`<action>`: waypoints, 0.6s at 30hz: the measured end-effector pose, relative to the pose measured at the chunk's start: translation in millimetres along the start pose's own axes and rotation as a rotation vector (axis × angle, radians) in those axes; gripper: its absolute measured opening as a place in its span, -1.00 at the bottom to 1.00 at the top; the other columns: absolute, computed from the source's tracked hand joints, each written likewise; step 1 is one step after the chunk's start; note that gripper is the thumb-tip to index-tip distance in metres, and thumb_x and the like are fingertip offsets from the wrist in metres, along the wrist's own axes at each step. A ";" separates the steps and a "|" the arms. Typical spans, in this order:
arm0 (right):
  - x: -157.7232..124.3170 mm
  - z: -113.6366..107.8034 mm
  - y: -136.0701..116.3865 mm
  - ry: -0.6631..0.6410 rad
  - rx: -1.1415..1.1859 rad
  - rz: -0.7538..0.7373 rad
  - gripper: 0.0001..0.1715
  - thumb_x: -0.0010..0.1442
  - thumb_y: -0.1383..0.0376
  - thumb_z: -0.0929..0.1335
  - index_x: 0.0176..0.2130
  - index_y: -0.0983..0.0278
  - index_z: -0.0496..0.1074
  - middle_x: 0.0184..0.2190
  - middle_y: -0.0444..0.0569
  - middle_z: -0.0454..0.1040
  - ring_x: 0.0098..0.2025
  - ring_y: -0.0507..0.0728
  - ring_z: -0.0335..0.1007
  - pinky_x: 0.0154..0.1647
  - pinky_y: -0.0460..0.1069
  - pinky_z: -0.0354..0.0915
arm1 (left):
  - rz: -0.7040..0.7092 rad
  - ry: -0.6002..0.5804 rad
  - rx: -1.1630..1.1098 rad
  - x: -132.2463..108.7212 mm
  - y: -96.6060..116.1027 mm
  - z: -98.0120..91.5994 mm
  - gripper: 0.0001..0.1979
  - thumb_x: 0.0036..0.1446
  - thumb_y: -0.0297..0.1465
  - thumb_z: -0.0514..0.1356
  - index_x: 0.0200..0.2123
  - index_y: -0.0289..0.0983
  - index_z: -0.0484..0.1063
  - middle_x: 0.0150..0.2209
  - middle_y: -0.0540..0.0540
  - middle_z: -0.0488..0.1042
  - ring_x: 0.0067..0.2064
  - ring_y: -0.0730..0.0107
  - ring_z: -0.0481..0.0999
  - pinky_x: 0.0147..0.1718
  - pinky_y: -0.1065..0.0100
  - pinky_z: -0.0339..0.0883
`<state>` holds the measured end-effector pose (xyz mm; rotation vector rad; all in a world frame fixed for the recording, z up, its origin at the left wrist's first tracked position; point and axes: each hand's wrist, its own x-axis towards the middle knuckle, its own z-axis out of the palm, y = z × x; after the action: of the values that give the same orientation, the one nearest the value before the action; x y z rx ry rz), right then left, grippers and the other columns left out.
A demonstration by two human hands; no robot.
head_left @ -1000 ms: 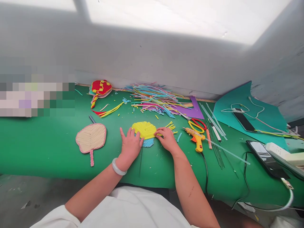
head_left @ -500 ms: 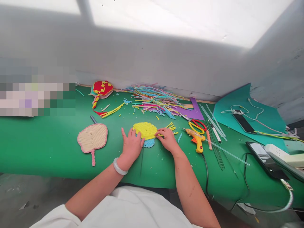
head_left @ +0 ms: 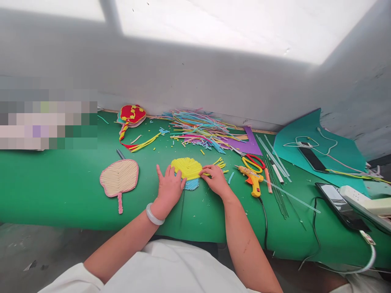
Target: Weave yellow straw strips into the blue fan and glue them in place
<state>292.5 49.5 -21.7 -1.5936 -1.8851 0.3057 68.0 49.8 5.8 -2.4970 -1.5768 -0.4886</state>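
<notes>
A fan-shaped craft piece lies on the green table in front of me, with rows of yellow strips (head_left: 187, 166) across its upper part and a blue part (head_left: 192, 184) below. A thin dark wire runs from it toward the table's front edge. On its left side rests my left hand (head_left: 171, 185), its fingers spread and pressing the lower edge of the yellow rows. At the right edge my right hand (head_left: 214, 179) has thumb and fingertips closed on a yellow strip. Several loose yellow strip ends (head_left: 220, 164) stick out beyond those fingers.
A beige fan with pink trim (head_left: 119, 178) lies to the left, a red-and-yellow fan (head_left: 132, 114) farther back. Behind is a heap of coloured strips (head_left: 201, 124). To the right are scissors (head_left: 255, 162), a yellow glue gun (head_left: 253, 179) with its cord, wires, clear sticks and phones (head_left: 342, 207).
Both hands stay almost exactly where they were on the craft piece. A blurred pale shape has come into view at the lower right, below the table edge.
</notes>
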 end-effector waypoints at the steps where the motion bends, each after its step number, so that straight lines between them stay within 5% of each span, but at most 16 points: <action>1: -0.1 -0.9 -0.5 0.013 0.003 0.000 -0.83 0.26 0.22 0.36 -0.22 0.10 0.60 -0.07 0.00 0.52 0.02 0.21 0.38 0.13 0.20 0.22 | 0.000 0.000 -0.001 0.0 0.1 -0.3 -0.71 0.32 -0.27 0.05 -0.12 -0.30 0.49 -0.01 -0.38 0.49 0.20 -0.12 0.37 0.28 -0.42 -0.26; 7: 0.4 -2.2 -9.2 0.107 0.000 -0.024 -0.70 0.33 0.19 0.31 -0.01 0.11 0.55 0.11 0.05 0.45 0.17 0.23 0.31 0.27 0.26 0.11 | 0.003 0.005 -0.004 0.1 0.3 0.2 -0.71 0.31 -0.27 0.07 -0.10 -0.32 0.49 -0.01 -0.40 0.49 0.20 -0.12 0.37 0.28 -0.42 -0.27; 18: 2.4 16.9 -16.1 0.028 -0.051 -0.102 -0.81 0.29 0.23 0.40 -0.14 -0.04 0.62 0.07 -0.12 0.54 0.17 0.19 0.34 0.33 0.32 -0.01 | 0.006 0.023 -0.008 -0.1 0.0 3.3 -0.72 0.31 -0.28 0.07 -0.12 -0.32 0.49 -0.01 -0.39 0.49 0.19 -0.09 0.37 0.28 -0.41 -0.28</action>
<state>269.4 51.7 -24.9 -1.5201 -1.9596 0.1919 68.6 50.7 2.6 -2.4922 -1.5616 -0.5226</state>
